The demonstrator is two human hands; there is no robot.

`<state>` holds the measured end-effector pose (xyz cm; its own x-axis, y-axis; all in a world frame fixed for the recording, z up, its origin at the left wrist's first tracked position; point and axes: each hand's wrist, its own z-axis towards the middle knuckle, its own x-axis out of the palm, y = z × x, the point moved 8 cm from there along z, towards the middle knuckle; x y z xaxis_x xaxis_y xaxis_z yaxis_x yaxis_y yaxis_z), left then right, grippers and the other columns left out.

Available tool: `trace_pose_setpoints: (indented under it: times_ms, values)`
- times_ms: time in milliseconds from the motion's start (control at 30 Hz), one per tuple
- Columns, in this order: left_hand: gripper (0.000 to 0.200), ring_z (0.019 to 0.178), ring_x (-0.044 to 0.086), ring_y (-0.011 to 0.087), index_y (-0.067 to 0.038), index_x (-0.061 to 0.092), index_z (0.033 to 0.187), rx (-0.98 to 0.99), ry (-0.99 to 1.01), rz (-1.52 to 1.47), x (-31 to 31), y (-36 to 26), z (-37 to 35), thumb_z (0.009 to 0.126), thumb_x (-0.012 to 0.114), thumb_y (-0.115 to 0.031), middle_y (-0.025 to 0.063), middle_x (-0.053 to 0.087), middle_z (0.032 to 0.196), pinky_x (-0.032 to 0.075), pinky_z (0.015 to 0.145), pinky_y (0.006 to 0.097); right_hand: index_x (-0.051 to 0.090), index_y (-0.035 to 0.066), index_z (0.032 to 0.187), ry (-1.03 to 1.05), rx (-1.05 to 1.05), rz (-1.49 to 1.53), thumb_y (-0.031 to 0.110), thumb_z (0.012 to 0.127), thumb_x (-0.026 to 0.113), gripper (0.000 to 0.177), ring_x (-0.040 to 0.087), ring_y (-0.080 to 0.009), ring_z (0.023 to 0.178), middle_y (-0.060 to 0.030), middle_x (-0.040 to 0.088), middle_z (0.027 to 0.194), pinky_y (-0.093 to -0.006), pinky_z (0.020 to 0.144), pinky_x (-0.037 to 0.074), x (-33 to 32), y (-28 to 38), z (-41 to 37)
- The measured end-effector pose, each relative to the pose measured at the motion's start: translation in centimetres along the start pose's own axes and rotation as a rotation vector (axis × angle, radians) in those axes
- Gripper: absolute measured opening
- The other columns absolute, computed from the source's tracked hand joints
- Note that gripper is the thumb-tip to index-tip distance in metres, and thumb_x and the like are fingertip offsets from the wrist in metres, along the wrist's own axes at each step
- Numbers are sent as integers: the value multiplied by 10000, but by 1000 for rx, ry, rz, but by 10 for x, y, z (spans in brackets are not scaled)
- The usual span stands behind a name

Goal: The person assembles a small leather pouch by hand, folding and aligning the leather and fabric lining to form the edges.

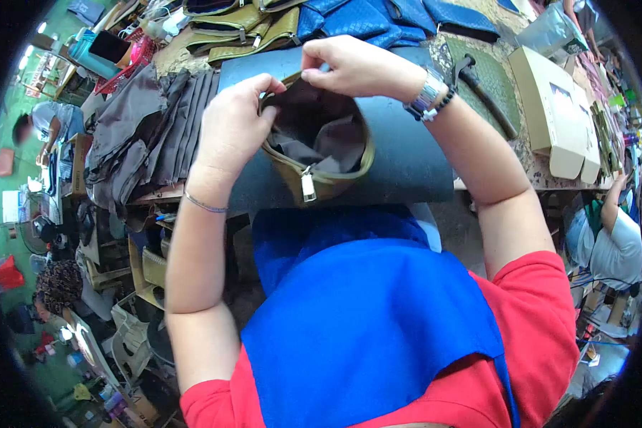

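Note:
An olive zip pouch [319,187] stands with its mouth spread wide over the dark work mat [410,157]. Its dark brown lining [328,139] shows inside, and a silver zipper pull [308,185] hangs at the near rim. My left hand [235,121] grips the pouch's far left edge between thumb and fingers. At the far edge, my right hand [349,65] has thumb and fingers closed together by the rim; the exact spot it pinches is partly hidden.
Stacked brown lining pieces [150,128] lie left of the mat. Olive pouches [246,32] and blue pouches [378,21] are piled behind. On the right are a hammer [486,96] on a green mat and a cardboard box [549,114]. Other people sit at both sides.

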<state>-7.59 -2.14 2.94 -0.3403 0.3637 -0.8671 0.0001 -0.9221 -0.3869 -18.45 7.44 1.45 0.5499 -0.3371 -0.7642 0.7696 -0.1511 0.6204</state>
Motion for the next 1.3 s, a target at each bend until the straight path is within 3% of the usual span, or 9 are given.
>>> trace_pose_setpoints:
  times_ms: [100,233,467,567,700,867,967,1167,1300]
  values:
    - [110,911,637,273,-119,658,868,224,4,295,-17,-17,12,783,632,-55,62,644,898,450,861,399,615,-19,883,5,107,118,209,899,621,229,586,-170,685,-94,631,744,-326,637,487,-1,10,-10]
    - [113,978,595,305,-59,625,838,395,-9,203,-19,-25,7,734,670,-53,93,616,931,448,886,415,608,-29,896,-119,184,182,209,891,625,239,585,-146,716,-90,635,760,-309,668,492,9,10,-26]
    - [147,843,609,218,-90,641,814,168,219,8,-11,-15,-19,772,763,-160,40,605,805,334,1084,496,608,-27,922,-178,192,259,176,914,628,204,566,-112,725,-67,631,782,-285,663,483,15,11,-41]
    - [129,799,606,178,-91,651,807,207,182,-46,-14,-9,-20,803,757,-164,9,598,788,312,1090,510,608,-23,928,-176,195,275,179,923,626,203,546,-90,718,-48,622,776,-270,642,471,16,13,-44]
    - [113,811,601,201,-72,656,804,335,3,-302,-29,-16,-13,811,750,-134,22,617,815,430,934,370,610,-18,933,-192,177,256,181,926,627,200,531,-77,707,-32,615,768,-256,622,457,18,16,-46]
    - [183,853,606,158,6,681,834,-145,257,-467,-11,12,-6,872,713,-170,100,671,883,458,807,301,616,-7,938,-182,223,289,188,935,629,195,519,-59,700,-5,606,769,-242,614,450,19,10,-48]
    - [201,786,610,135,-1,688,837,149,-52,-389,-16,16,-5,878,716,-196,56,693,815,468,795,274,619,0,936,-170,224,311,190,943,629,190,509,-48,695,11,598,770,-232,608,444,21,8,-47]
    - [178,817,592,60,-14,722,862,-289,253,-706,23,54,-9,877,731,-192,4,700,856,471,804,239,618,2,940,-136,219,350,183,950,626,181,501,-42,692,20,589,774,-224,601,437,26,4,-43]
    - [161,807,591,51,-23,731,865,-330,235,-822,26,58,-13,869,741,-183,-5,696,848,467,795,225,620,4,941,-132,219,353,188,949,628,184,503,-41,696,20,588,774,-221,600,435,26,3,-44]
